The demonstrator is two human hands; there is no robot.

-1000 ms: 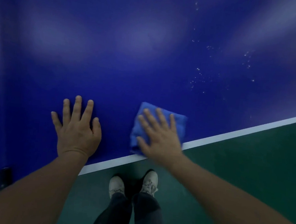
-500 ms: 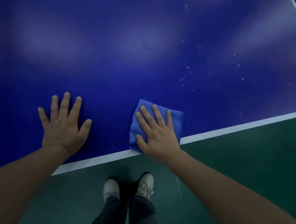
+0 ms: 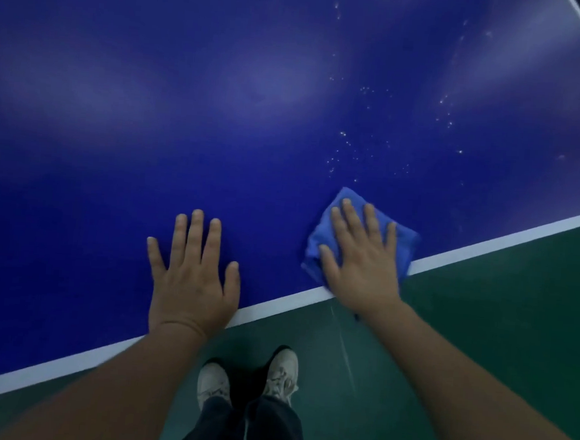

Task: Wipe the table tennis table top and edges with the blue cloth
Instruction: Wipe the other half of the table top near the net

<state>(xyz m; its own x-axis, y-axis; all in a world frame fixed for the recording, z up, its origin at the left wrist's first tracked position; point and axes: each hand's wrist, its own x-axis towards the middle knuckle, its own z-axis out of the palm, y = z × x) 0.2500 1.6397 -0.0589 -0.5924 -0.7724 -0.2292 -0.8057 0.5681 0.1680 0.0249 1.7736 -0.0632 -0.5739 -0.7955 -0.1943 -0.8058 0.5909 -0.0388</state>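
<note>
The right hand [image 3: 361, 259] presses flat, fingers straight, on the folded blue cloth [image 3: 405, 243], which lies on the table [image 3: 220, 112] and covers part of its white edge line [image 3: 276, 304]. Since half a second ago both have slid rightward along that line, closer to the white specks [image 3: 341, 154]. The left hand [image 3: 191, 281] lies flat and spread, heel on the line.

blue cloth [image 3: 405, 244] partly under right hand [image 3: 361, 261]

right hand [image 3: 361, 262] and blue cloth [image 3: 404, 243] slid right along table edge [image 3: 276, 304], nearer specks [image 3: 342, 134], left hand [image 3: 191, 281] followed
</note>
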